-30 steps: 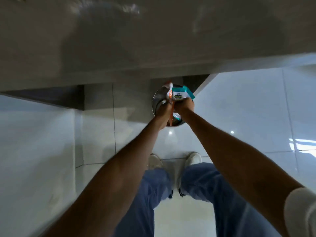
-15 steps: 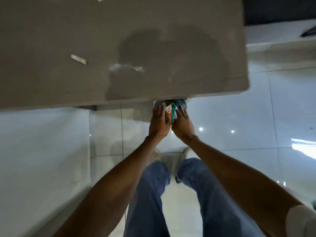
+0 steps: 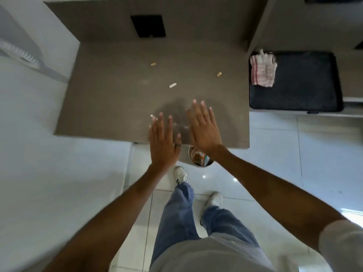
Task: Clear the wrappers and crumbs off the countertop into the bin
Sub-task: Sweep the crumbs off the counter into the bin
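Your left hand (image 3: 163, 146) and right hand (image 3: 204, 128) hover flat over the near edge of the bench (image 3: 110, 107), fingers spread apart and empty. Small crumbs (image 3: 172, 85) lie on the bench at 12 o'clock from your hands. The bin (image 3: 199, 159), wrappers (image 3: 196, 156) inside, sits below the bench edge.

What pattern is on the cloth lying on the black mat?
The cloth is white with red stripes, seen in the head view.

A striped cloth (image 3: 263, 68) lies on what looks like a black mat (image 3: 306, 83).
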Motion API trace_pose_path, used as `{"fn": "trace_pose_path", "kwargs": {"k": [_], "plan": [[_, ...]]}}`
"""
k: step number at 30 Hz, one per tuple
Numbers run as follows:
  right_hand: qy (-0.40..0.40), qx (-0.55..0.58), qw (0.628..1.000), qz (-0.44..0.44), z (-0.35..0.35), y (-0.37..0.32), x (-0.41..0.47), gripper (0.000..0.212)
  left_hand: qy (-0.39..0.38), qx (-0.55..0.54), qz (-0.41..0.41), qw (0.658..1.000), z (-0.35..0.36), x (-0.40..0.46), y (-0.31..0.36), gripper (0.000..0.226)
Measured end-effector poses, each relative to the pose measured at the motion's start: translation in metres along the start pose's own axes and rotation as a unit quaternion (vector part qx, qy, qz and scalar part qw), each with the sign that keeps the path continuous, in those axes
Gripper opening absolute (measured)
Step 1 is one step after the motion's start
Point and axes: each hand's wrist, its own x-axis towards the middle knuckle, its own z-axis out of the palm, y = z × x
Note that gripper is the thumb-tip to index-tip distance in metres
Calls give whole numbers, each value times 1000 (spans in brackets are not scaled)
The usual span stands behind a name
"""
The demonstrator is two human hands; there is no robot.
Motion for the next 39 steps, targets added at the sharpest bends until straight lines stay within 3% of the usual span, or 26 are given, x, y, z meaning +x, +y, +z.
{"fn": "trace_pose_path", "kwargs": {"k": [6,9,11,14,18,21,27,31,34,39], "plan": [[-44,-3,983,179,-15,61,138,74,-89,-28,3,996,2,148,-8,62],[-88,-16,971,223,-16,82,170,59,-136,-6,23,990,4,189,-17,71],[-91,-21,967,237,-20,90,182,43,-159,5,21,987,3,203,-24,62],[-90,-48,972,212,-34,98,191,28,-177,19,27,984,-4,217,-29,43],[-108,-21,976,188,-35,91,215,25,-186,-9,57,981,-9,230,-36,52],[-142,50,979,141,-15,57,258,29,-167,-16,70,983,-8,233,-54,66],[-211,77,975,-5,31,-31,333,47,-148,-106,57,982,-23,204,-111,58],[-202,23,978,46,44,-46,328,37,-161,-151,98,970,-38,169,-138,44],[-187,-3,980,69,41,-42,316,34,-193,-152,176,953,-41,140,-142,39],[-169,-36,980,96,19,-14,270,28,-167,-120,272,940,-42,112,-133,37]]}}
